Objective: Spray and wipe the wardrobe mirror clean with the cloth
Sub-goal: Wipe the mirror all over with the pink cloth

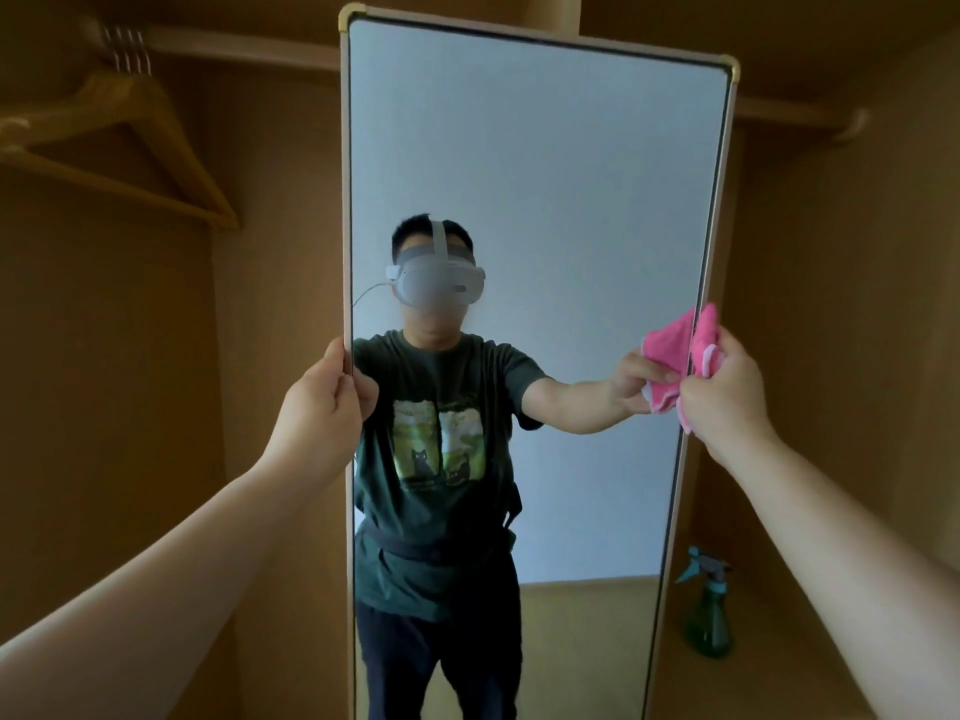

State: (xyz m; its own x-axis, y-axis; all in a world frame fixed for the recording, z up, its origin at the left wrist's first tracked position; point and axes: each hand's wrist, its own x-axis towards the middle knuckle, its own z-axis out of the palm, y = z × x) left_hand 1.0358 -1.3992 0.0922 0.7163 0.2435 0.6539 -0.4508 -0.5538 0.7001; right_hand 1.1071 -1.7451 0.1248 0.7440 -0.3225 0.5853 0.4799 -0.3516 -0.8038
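A tall framed mirror [535,163] stands upright inside a wooden wardrobe, filling the middle of the head view. My left hand [317,407] grips the mirror's left frame edge at mid height. My right hand [727,387] holds a bunched pink cloth [706,340] against the mirror's right edge, level with the left hand. The glass reflects a person in a dark green T-shirt wearing a headset. A green spray bottle [709,615] with a teal trigger stands on the wardrobe floor, low right of the mirror.
Several wooden hangers [130,142] hang from a rail [249,46] at the upper left. Wooden wardrobe walls [841,304] close in on both sides and behind the mirror.
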